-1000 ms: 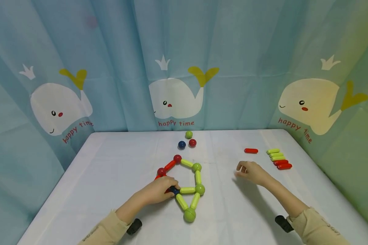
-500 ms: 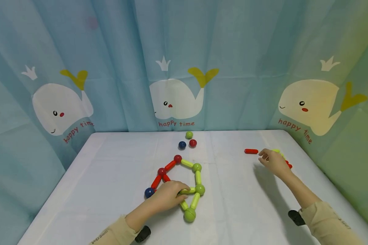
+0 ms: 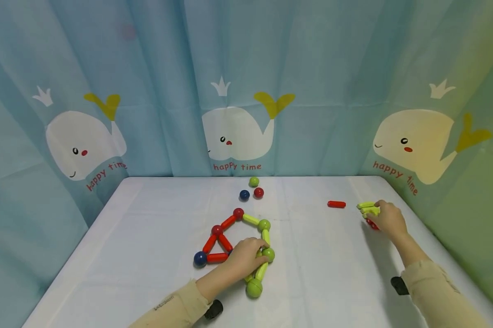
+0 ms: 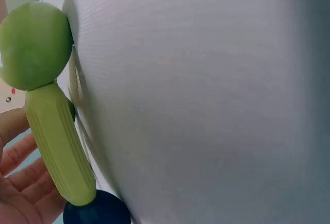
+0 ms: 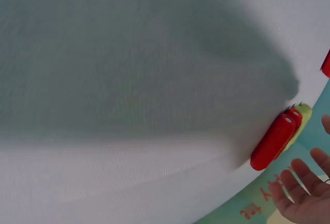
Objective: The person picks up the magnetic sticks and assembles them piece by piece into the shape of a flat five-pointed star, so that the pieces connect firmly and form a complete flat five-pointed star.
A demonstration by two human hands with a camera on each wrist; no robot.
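Observation:
A flat frame of magnetic rods and balls lies on the white table, with red rods (image 3: 217,258) on the left and yellow-green rods (image 3: 261,271) on the right. My left hand (image 3: 243,258) has thumb and finger around a green ball (image 3: 269,254) at the frame's right corner, and it covers the rod behind. In the left wrist view, a ribbed rod (image 4: 61,147) joins a large green ball (image 4: 35,46) to a dark blue ball (image 4: 98,209). My right hand (image 3: 390,222) hovers at the row of loose rods (image 3: 367,205), fingers spread apart, partly hiding the red ones (image 5: 273,141).
Behind the frame sit a loose green ball (image 3: 254,181), a blue ball (image 3: 244,195) and a red ball (image 3: 259,192). One red rod (image 3: 336,204) lies apart, left of the row. A whale-print curtain (image 3: 238,136) hangs along the table's back edge.
My left hand has slid right along the frame, from the middle blue ball over the rod to the green ball. My right hand has moved right, to the row of loose rods.

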